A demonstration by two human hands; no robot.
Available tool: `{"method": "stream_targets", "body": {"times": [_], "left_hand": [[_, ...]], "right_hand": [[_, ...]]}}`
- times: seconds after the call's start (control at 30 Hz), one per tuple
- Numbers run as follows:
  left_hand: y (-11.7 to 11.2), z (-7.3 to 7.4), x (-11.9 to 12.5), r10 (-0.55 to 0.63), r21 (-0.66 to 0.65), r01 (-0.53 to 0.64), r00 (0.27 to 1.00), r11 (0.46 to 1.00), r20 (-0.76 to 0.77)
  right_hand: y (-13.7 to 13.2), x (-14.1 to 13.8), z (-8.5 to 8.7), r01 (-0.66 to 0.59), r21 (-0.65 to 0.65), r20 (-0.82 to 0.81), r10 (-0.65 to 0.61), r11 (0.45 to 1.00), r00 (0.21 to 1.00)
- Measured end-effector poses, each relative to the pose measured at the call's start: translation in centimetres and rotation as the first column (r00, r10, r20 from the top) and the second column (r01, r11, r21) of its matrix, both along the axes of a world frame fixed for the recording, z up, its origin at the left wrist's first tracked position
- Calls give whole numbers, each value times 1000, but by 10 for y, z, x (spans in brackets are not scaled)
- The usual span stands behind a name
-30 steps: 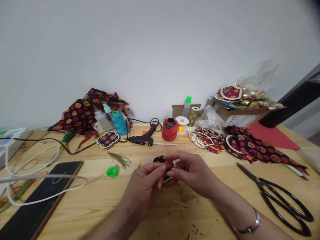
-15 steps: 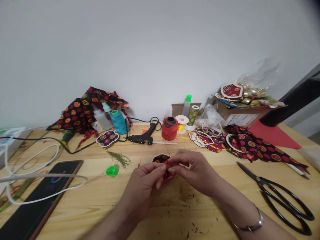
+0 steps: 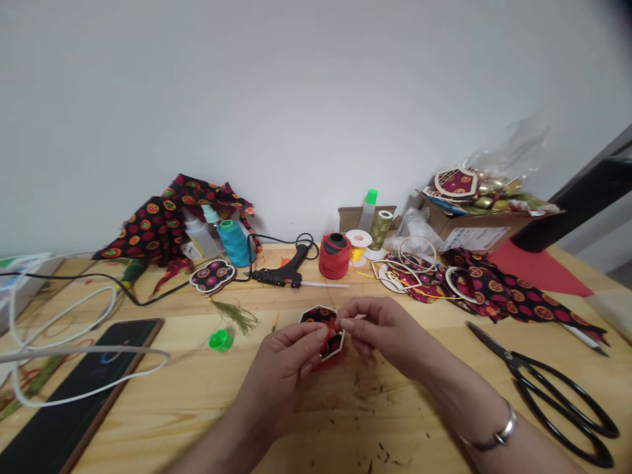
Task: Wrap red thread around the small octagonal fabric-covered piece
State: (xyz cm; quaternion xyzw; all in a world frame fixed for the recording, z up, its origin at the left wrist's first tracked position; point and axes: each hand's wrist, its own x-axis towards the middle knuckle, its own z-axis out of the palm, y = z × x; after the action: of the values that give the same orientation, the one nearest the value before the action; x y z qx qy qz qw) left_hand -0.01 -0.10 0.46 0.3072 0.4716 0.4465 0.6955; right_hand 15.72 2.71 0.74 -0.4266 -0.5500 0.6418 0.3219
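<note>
My left hand (image 3: 299, 349) is closed, thumb and forefinger pinching a small bunch of red thread (image 3: 330, 329). Close on its right, my right hand (image 3: 378, 329) pinches at the same red thread, with its fingertips almost meeting the left ones. Beneath the fingertips lies a patterned fabric ornament (image 3: 336, 345) with a pale, angular frame; the hands cover part of it. A thin red strand runs up from the fingers toward the red thread spool (image 3: 334, 257). The exact form of the thread between the fingers is too small to make out.
Black scissors (image 3: 538, 378) lie at the right. Behind the hands are a glue gun (image 3: 281, 270), a teal thread cone (image 3: 233, 242) and a yellow thread spool (image 3: 359, 245). A flower-shaped ornament (image 3: 212, 275), a green cap (image 3: 220, 340) and a phone (image 3: 83, 395) lie leftward.
My right hand has drawn slightly away to the right, its fingers curling more. More of the framed ornament now shows between the hands.
</note>
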Motion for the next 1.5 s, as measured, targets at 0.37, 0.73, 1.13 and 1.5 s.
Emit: {"method": "stream_targets", "body": {"times": [0.37,0.73,1.13,1.5], "left_hand": [[0,-6,-2,65,-11,-64,994,998,86],[-2,-2,0,21,-3,-21,996,1000,91],[1,-7,-1,-33,61,32,999,998,3],[-1,-8,-3,-68,59,69,997,996,-22]], "right_hand": [[3,17,-2,-282,131,310,231,950,922],[-5,-8,1,166,246,-168,-127,955,978],[-6,-15,-1,182,-72,-218,-193,981,957],[-7,-17,2,231,43,-136,-224,972,965]]}}
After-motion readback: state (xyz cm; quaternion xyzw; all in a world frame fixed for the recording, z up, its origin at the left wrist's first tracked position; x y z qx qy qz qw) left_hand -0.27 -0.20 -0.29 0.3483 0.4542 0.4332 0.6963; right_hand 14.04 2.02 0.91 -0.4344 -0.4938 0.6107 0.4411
